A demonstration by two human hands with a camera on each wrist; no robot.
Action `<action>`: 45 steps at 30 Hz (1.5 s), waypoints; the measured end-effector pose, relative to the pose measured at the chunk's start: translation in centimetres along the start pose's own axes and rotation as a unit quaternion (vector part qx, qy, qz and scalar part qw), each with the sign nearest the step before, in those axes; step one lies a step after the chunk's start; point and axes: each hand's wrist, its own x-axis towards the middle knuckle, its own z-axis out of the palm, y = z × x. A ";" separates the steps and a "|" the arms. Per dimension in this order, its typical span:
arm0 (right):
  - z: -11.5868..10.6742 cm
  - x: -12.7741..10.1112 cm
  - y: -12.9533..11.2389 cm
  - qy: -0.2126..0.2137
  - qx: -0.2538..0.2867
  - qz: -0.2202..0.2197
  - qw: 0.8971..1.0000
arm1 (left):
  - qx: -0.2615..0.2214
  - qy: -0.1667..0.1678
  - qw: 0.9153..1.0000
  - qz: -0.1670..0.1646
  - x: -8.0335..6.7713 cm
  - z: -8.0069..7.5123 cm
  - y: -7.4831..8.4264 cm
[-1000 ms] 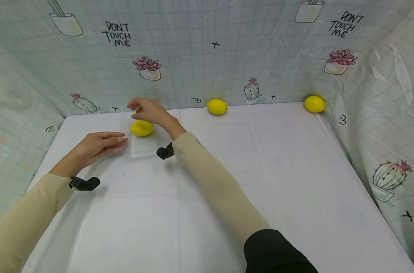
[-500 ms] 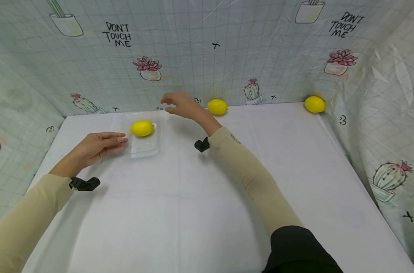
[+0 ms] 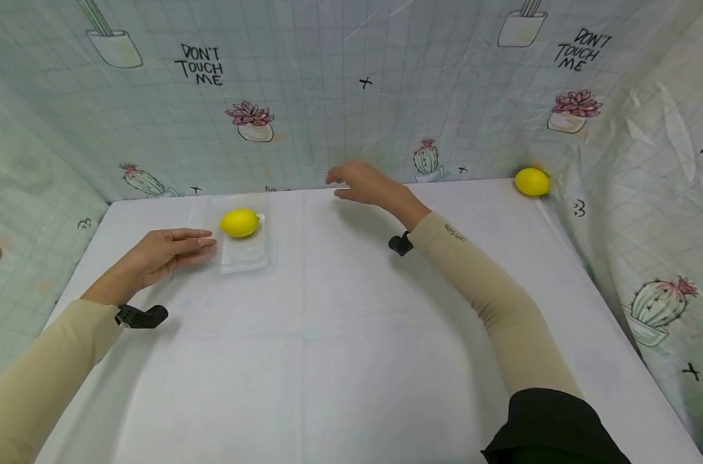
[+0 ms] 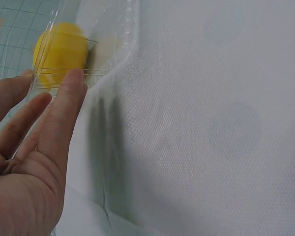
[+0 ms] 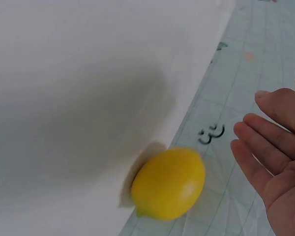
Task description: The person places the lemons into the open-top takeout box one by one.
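Observation:
A yellow lemon (image 3: 239, 222) lies in a clear plastic container (image 3: 244, 263) at the back left of the table. My left hand (image 3: 168, 254) is at the container's left side with fairly straight fingers; in the left wrist view its fingertips (image 4: 73, 78) are at the container's wall. Toward the back middle, my right hand (image 3: 365, 185) hovers with loosely bent fingers and holds nothing. Beside it, a second lemon (image 5: 169, 184) shows in the right wrist view at the table's back edge. In the head view the right hand hides that lemon.
Another lemon (image 3: 531, 182) rests at the back right corner of the white-covered table (image 3: 351, 361). A printed curtain (image 3: 328, 84) rises directly behind the table's back edge and along both sides.
My right hand has moved right, away from the container and its lemon, and now covers the middle lemon in the head view. The left hand has stayed in place.

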 end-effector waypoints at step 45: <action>0.1 -1.4 7.3 -0.011 0.014 0.083 0.996 | 0.017 0.005 1.000 0.000 -0.5 -0.2 -0.2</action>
